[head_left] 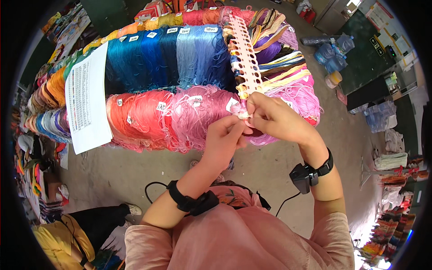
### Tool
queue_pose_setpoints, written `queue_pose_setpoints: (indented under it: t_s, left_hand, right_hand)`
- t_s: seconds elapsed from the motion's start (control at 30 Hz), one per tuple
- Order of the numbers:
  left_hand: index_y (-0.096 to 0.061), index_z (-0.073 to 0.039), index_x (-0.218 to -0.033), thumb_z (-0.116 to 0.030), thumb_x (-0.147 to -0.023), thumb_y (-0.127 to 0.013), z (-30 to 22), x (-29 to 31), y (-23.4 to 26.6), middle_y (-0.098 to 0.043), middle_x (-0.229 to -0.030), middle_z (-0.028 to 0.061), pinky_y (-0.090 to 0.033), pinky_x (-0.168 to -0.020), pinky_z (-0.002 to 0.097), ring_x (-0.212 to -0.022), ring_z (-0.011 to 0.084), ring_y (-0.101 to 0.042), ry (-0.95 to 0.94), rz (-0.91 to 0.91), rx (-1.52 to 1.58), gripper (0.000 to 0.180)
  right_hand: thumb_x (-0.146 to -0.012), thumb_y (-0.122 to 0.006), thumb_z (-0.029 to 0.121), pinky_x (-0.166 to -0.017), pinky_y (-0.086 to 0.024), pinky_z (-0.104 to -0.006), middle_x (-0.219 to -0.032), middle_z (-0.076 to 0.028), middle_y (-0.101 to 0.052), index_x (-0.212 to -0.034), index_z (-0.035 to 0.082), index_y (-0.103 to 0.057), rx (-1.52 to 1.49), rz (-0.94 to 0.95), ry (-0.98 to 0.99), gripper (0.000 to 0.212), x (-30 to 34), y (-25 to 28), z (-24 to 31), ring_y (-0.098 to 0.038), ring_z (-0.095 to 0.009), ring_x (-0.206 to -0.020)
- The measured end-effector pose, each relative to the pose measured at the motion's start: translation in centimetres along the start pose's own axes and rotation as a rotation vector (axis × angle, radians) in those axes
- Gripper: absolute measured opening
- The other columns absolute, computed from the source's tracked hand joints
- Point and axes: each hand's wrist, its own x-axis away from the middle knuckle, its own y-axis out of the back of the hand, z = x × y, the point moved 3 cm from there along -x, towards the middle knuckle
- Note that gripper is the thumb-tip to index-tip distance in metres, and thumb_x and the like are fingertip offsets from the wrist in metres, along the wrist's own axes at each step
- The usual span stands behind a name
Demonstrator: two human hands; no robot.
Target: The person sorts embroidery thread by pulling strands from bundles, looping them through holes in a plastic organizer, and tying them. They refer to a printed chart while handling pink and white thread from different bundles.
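Note:
A long pale pink thread card (245,47), punched with rows of holes, lies over the skeins and runs away from me. Small loops of coloured thread hang along its left edge. At its near end, my left hand (225,137) and my right hand (280,118) meet with fingertips pinched together around pale pink thread (237,109). The exact grip is partly hidden by my fingers. Beneath and beside my hands lie mauve skeins (198,117) and bright pink skeins (301,96). Cut strands in yellow, black and white (283,65) spread right of the card.
Blue skeins (157,51) and red skeins (137,119) with small paper labels hang on a rack to the left. A printed sheet (87,101) lies across them. Large plastic bottles (330,54) stand at the far right. A person in yellow (63,240) is at lower left.

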Motion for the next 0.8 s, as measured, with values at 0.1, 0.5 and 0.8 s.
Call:
queue_pose_setpoints:
  t_s: [0.1, 0.5, 0.8]
  left_hand:
    - [-0.054, -0.001, -0.089, -0.014, -0.081, -0.048, -0.6, 1.5, 0.9, -0.057, -0.076, 0.0039, -0.030, -0.042, 0.0160, -0.050, 0.0033, -0.043, -0.022, -0.043, 0.282, 0.016]
    - [-0.055, -0.001, -0.090, -0.014, -0.083, -0.044, 0.3, 2.4, 0.8, -0.058, -0.072, 0.0060, -0.028, -0.037, 0.0150, -0.041, 0.0043, -0.040, 0.227, -0.102, 0.285, 0.019]
    - [-0.052, -0.002, -0.086, -0.014, -0.082, -0.045, 0.9, 1.2, -0.4, -0.055, -0.074, 0.0026, -0.028, -0.037, 0.0117, -0.043, -0.0002, -0.037, 0.276, -0.157, 0.575, 0.015]
  right_hand:
    - [-0.071, -0.048, 0.002, -0.047, -0.032, -0.0214, -0.054, 0.000, -0.043, -0.079, 0.004, -0.042, -0.081, -0.006, 0.004, 0.010, 0.7, 0.0, -0.8, -0.039, -0.006, -0.051]
    - [-0.072, -0.043, 0.003, -0.051, -0.038, -0.0313, -0.057, -0.011, -0.048, -0.082, 0.001, -0.044, -0.070, -0.070, 0.058, 0.011, 0.9, 0.1, -0.8, -0.050, -0.025, -0.054]
    - [-0.071, -0.047, 0.001, -0.052, -0.037, -0.0252, -0.057, -0.005, -0.049, -0.082, 0.001, -0.044, 0.010, -0.090, 0.148, 0.012, 0.5, -0.1, -0.5, -0.048, -0.012, -0.054]
